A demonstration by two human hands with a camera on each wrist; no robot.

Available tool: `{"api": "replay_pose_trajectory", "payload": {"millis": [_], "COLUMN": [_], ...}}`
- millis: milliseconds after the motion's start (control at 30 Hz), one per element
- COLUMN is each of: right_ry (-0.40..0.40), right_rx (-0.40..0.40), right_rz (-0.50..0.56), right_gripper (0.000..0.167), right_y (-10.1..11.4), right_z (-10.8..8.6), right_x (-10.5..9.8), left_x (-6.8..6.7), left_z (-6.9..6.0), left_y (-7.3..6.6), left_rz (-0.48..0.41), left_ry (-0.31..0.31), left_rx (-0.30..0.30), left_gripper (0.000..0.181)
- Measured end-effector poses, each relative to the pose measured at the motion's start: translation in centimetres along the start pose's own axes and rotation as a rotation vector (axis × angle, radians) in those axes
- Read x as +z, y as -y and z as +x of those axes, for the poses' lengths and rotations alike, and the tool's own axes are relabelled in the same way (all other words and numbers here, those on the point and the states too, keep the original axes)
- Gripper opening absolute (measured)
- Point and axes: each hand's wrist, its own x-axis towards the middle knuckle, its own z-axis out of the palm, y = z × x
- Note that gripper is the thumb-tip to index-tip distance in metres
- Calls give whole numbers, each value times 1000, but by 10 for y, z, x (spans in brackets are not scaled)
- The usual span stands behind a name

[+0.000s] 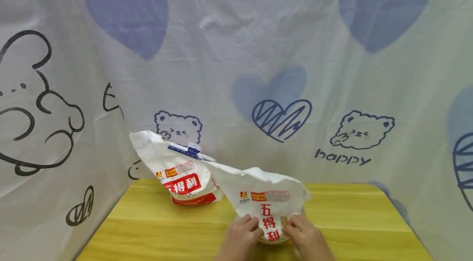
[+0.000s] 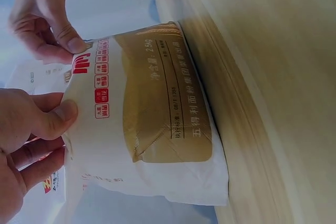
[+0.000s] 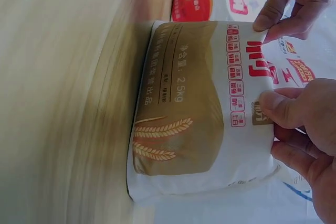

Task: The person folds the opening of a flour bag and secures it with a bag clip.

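A white flour bag with red characters and a gold lower panel [image 1: 269, 211] [image 2: 168, 98] [image 3: 181, 98] stands upright on the table, its loose top leaning back. On its left side the left hand [image 1: 241, 238] [image 2: 26, 140] pinches the bag's wall between thumb and fingers. The right hand [image 1: 307, 238] [image 3: 310, 129] pinches the opposite side at about the same height. In the left wrist view the right hand [image 2: 44, 17] shows beyond the bag, and the left hand [image 3: 296, 3] shows likewise in the right wrist view.
Behind and to the left stands a second white and red flour bag [image 1: 184, 185], with a blue and white clip [image 1: 190, 151] across its folded top. The yellow wood-grain table [image 1: 155, 232] ends at a white curtain [image 1: 221, 88] printed with hearts and bears.
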Motion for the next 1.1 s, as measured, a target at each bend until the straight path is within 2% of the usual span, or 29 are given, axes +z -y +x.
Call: {"api": "replay_pose_trajectory", "payload": {"millis": [200, 333, 400, 467, 533, 633, 767, 833, 967, 1100], "right_ry": [-3, -16, -28, -31, -25, -35, -58, -57, -38, -31], "right_rx": [-25, -29, -44, -53, -56, -65, -75, -65, -36, -58], "right_rz": [29, 12, -4, -17, -13, -8, -6, 1, 5, 8], "right_gripper": [22, 9, 24, 28, 28, 15, 36, 35, 16, 22], "right_y": [9, 15, 16, 18, 19, 23, 28, 30, 30, 24], "right_z": [2, 0, -1, 0, 0, 1, -1, -2, 0, 2], "right_x": [4, 5, 5, 5, 6, 8, 9, 9, 8, 5], "left_x": [-11, -19, -23, -26, -29, -34, -38, -40, -40, -39], "left_z": [-5, -7, -8, -8, -9, -10, -11, -11, -9, -5], "left_y": [3, 2, 2, 1, 2, 4, 5, 5, 6, 8], "left_rz": [1, 11, 15, 17, 25, 27, -4, -14, 9, 39], "left_ry": [4, 43, 72, 105, 130, 158, 174, 180, 182, 184], "left_rx": [-10, -8, -7, -10, -7, 6, 17, 16, 22, 47], "left_gripper": [15, 16, 18, 20, 20, 18, 27, 31, 25, 16]}}
